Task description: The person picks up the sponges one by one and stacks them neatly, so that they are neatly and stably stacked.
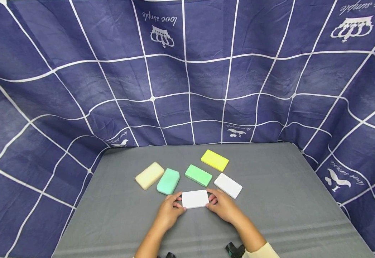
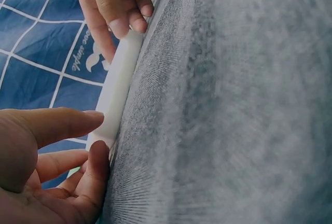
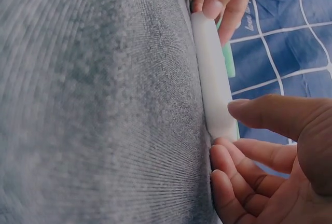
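Observation:
A white rectangular sponge [image 1: 195, 199] lies flat at the front of the group, its long side running left to right. My left hand [image 1: 170, 209] holds its left end, thumb at the near corner and fingers around the far side. At the opposite end, my right hand [image 1: 223, 205] grips it the same way. Both wrist views show the white sponge [image 2: 120, 79] low on the grey cloth, with thumb and fingertips at each end. Just beyond it is a green sponge [image 1: 198, 175], and a second white sponge [image 1: 228, 185] lies near the right hand's fingers.
A teal sponge [image 1: 168, 181] and a cream sponge [image 1: 149, 175] lie to the left, beyond the left hand. Farther back is a yellow sponge [image 1: 215, 160]. Grey cloth [image 1: 280, 193] covers the table, and a blue white-lined curtain [image 1: 206, 79] hangs behind and along both sides.

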`<state>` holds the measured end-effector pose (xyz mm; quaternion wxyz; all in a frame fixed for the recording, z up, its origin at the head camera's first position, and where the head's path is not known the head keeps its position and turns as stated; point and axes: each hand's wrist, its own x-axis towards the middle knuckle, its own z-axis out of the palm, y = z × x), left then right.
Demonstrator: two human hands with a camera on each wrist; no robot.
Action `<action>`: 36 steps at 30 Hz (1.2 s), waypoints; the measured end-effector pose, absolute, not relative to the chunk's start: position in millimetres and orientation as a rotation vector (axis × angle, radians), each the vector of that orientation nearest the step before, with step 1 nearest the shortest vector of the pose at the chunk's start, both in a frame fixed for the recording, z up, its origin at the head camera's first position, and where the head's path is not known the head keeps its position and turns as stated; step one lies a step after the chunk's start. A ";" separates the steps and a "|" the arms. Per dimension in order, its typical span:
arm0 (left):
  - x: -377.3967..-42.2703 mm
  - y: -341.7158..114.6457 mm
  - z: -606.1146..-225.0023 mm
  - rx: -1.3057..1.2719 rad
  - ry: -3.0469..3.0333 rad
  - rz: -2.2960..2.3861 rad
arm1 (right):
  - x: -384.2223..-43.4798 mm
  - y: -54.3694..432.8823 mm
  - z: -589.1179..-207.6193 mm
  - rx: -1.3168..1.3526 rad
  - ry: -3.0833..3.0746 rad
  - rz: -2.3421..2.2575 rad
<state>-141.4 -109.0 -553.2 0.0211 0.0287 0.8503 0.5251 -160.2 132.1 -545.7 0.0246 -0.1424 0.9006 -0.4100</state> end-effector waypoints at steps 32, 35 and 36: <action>-141.5 -110.2 -557.3 0.020 2.570 1.661 | -160.4 167.3 -530.4 -0.040 2.894 -1.668; -141.9 -110.7 -557.2 0.027 2.569 1.668 | -161.2 171.5 -530.5 -0.027 2.911 -1.666; -142.0 -110.9 -557.3 0.028 2.569 1.668 | -161.3 172.9 -530.6 -0.025 2.922 -1.658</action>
